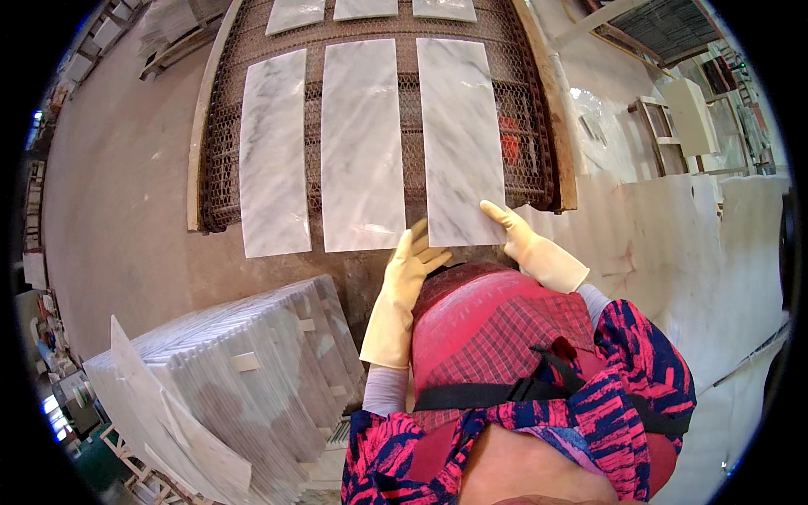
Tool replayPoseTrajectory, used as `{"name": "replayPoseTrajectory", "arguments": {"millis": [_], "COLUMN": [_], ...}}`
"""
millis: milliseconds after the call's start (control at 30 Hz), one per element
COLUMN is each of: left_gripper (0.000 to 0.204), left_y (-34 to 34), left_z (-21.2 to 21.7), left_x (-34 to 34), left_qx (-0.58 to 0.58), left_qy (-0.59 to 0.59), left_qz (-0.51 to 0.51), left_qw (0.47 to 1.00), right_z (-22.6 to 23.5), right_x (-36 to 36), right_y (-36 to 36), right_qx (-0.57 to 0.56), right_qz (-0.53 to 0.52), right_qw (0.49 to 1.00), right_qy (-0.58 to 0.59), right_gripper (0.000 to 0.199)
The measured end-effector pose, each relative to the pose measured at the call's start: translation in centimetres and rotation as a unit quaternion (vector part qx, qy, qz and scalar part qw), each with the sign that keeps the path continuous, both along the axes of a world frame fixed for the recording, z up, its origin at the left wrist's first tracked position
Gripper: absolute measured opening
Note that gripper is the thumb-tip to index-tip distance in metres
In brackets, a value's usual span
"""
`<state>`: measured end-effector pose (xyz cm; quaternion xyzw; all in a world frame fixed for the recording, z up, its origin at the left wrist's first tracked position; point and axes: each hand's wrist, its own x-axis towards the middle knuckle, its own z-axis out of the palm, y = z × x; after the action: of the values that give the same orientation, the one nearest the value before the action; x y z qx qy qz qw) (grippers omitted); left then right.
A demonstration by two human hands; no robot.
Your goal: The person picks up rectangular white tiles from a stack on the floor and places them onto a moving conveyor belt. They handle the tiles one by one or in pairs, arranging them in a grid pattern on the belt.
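Observation:
Three long grey-veined marble slabs lie side by side on the mesh conveyor: a left slab (pixel 275 151), a middle slab (pixel 363 143) and a right slab (pixel 461 139). Their near ends jut past the conveyor's edge. My left hand (pixel 410 268), in a pale yellow rubber glove, is open with its fingers spread at the near left corner of the right slab, beside the middle one. My gloved right hand (pixel 523 238) grips that slab's right edge near its near end, thumb on top. Its other fingers are mostly hidden.
The mesh conveyor (pixel 522 109) has raised side rails and carries more slabs at its far end. To my left, a stack of upright slabs (pixel 252 370) leans, with a loose thin sheet (pixel 160 396) against it. Pale sheeting (pixel 665 244) spreads to my right; wooden frames (pixel 656 126) stand beyond.

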<state>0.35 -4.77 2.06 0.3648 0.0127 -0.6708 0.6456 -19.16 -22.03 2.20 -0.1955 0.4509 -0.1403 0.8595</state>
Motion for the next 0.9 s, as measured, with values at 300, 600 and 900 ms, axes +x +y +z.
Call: {"name": "replayPoseTrajectory", "arguments": {"millis": [300,600,900], "left_gripper": [0.063,0.056,0.068], "left_y": [-1.1,-0.8,1.3], "left_z": [-0.5,-1.6,-3.6], "left_x": [-2.4,-1.9,-0.4], "left_qx": [0.023,0.027,-0.032], "left_qy": [0.025,-0.006,-0.027], "left_qz": [0.014,0.038,0.008], "left_qw": [0.999,0.999,0.999], "right_z": [-2.9,-1.4,0.1], "right_x": [-0.4,0.6,-1.4], "right_y": [0.7,1.8,1.4], "right_qx": [0.019,0.056,-0.061], "right_qz": [-0.024,-0.032,0.081], "right_qw": [0.999,0.995,0.991], "right_qy": [-0.015,-0.072,0.085], "right_gripper": [0.054,0.051,0.059]}}
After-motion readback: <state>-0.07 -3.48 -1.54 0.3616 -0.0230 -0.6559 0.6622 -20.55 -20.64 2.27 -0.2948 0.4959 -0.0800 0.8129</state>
